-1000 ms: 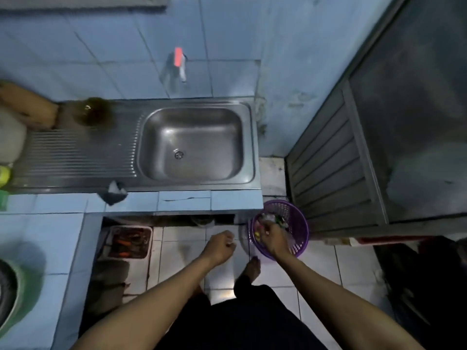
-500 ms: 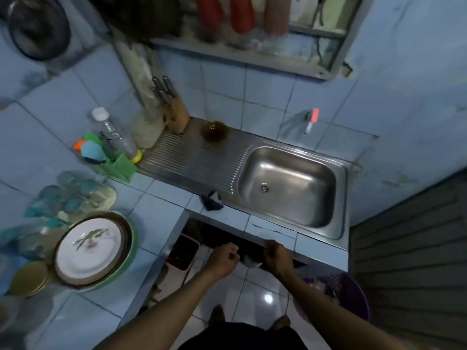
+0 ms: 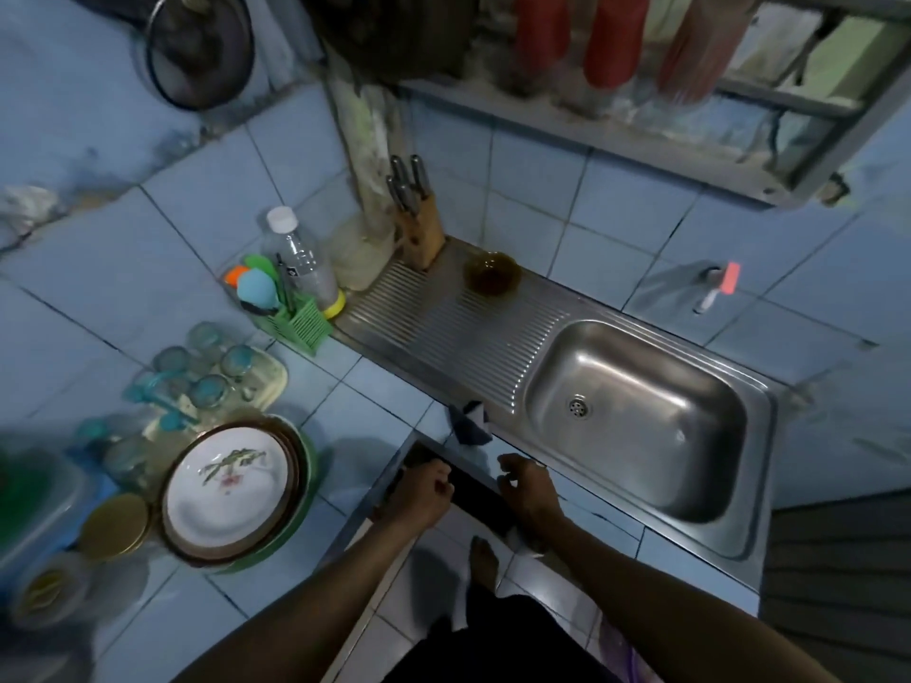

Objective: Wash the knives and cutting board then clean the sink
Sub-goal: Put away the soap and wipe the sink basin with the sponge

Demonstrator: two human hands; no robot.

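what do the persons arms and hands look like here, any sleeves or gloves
Both forearms are bare right up to the bottom edge of the picture, with no sleeves showing. The left hand and right hand wear no gloves, and no rings, watch or bracelets are visible in this dim view.

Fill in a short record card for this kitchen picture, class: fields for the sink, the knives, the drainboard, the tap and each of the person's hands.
sink: steel sink, basin holds no items, drain visible
knives: handles up in the wooden knife block, at the drainboard's back corner
drainboard: ribbed drainboard left of the basin, brown glass bowl standing on it
tap: wall tap with a pink handle, no water seen running
left hand: left hand loosely curled, holding nothing
right hand: right hand loosely curled, holding nothing
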